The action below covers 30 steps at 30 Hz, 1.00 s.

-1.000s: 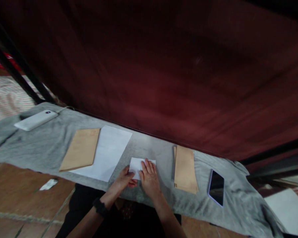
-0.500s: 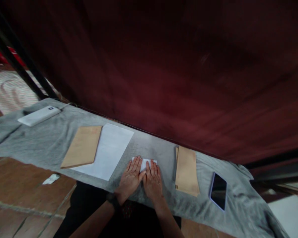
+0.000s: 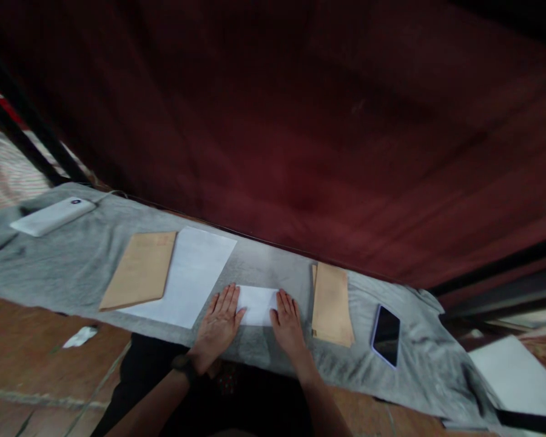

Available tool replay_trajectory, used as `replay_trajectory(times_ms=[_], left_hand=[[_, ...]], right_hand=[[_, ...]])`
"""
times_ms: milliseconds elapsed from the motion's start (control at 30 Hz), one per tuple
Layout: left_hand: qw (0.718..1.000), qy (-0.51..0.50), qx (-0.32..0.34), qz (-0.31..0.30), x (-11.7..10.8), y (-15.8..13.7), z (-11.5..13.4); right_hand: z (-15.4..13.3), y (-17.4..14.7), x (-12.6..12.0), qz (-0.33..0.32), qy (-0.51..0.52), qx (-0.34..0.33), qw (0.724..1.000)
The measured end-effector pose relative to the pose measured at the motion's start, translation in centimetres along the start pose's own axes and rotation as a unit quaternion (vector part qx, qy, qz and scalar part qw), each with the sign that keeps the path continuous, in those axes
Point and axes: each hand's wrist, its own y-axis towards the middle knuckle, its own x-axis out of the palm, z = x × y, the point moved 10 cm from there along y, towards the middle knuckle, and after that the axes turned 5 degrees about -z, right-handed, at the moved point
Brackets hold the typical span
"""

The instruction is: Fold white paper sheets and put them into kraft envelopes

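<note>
A small folded white paper (image 3: 256,305) lies flat on the grey cloth in front of me. My left hand (image 3: 221,318) rests palm down on its left end, fingers stretched out. On the right end lies my right hand (image 3: 286,318), also flat with its fingers extended. The middle of the paper shows between the two hands. Left of them, larger white sheets (image 3: 200,273) lie partly under a stack of brown envelopes (image 3: 141,267). To the right is another pile of brown envelopes (image 3: 332,303).
Grey cloth (image 3: 273,261) covers the narrow surface. A phone (image 3: 386,335) lies at the right, and a white power bank-like device (image 3: 53,215) with a cable at the far left. A dark red curtain-like panel (image 3: 277,133) rises behind. A white scrap (image 3: 80,337) is on the tiled floor.
My hands have slid apart from the middle of the folded paper to its two ends, uncovering its centre. The whole view has shifted slightly.
</note>
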Motion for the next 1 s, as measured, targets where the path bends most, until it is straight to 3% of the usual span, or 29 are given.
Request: replay_trajectory(times_ms=[233, 367, 533, 600, 700, 767, 833, 900, 1000], left_hand=[[1.0, -0.008, 0.006, -0.002, -1.0, -0.2, 0.2], [0.995, -0.093, -0.038, 0.006, -1.5, -0.7, -1.3], [0.953, -0.272, -0.127, 0.034, -2.3, -0.4, -4.1], [0.927, -0.341, -0.154, 0.014, -2.2, 0.0, -4.6], [0.907, -0.388, -0.163, -0.004, -3.4, 0.4, -4.1], [0.93, -0.338, -0.129, 0.058, -6.5, 0.6, -3.3], [0.961, -0.236, -0.051, 0.134, -10.3, 0.6, -1.2], [0.978, -0.126, 0.05, 0.16, -12.5, 0.3, 1.9], [0.977, 0.006, 0.167, 0.13, -12.1, -0.6, 5.9]], right_hand=[[-0.6, 5.4, 0.2, -0.089, 0.111, 0.04, 0.989], [-0.2, 6.6, -0.3, -0.085, 0.156, 0.061, 0.982], [0.0, 6.5, -1.6, -0.079, 0.272, 0.048, 0.958], [-0.2, 6.3, -2.2, -0.072, 0.33, 0.041, 0.94], [0.1, 6.0, -3.1, -0.046, 0.413, 0.053, 0.908], [0.8, 5.7, -3.5, -0.013, 0.466, 0.087, 0.88], [1.2, 4.9, -3.3, 0.008, 0.528, 0.133, 0.839], [0.6, 4.0, -2.5, -0.007, 0.587, 0.162, 0.793], [-1.5, 2.3, -0.4, -0.066, 0.688, 0.186, 0.699]])
